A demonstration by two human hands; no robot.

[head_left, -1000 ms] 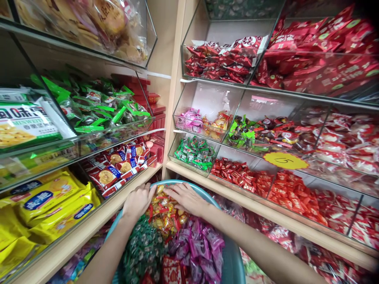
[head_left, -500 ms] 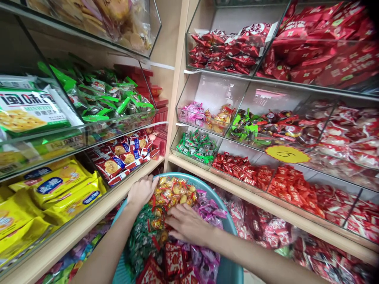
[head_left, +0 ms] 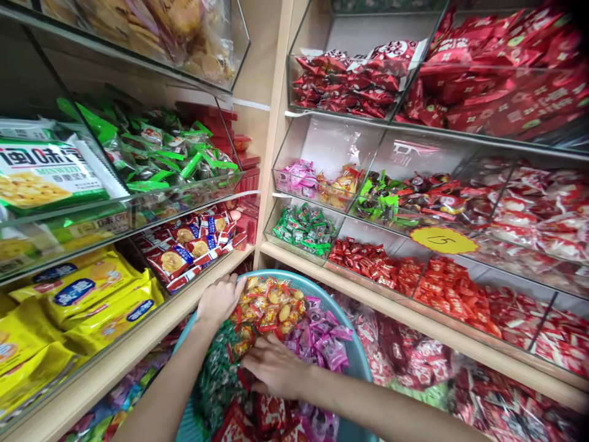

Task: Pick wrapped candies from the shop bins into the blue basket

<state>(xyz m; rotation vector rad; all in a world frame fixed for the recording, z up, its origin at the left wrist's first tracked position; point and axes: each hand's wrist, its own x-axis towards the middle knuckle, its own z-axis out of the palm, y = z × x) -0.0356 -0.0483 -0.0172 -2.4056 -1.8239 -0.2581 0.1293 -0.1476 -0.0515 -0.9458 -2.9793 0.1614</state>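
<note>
Right hand [head_left: 272, 368], fingers bent but whether clamped unclear, lies between green sweets [head_left: 217, 368] leftward and purple sweets [head_left: 329, 344] rightward, gold sweets [head_left: 275, 307] beyond.

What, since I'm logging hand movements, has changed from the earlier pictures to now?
The right hand drew back from the far side of the basin toward its middle, leaving more gold candies in view; whether it holds anything is unclear. The left hand stayed at the rim.

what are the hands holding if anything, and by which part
The left hand holds the teal basin by its far-left rim. The right hand is among the wrapped candies; whether it grips any cannot be told.
</note>
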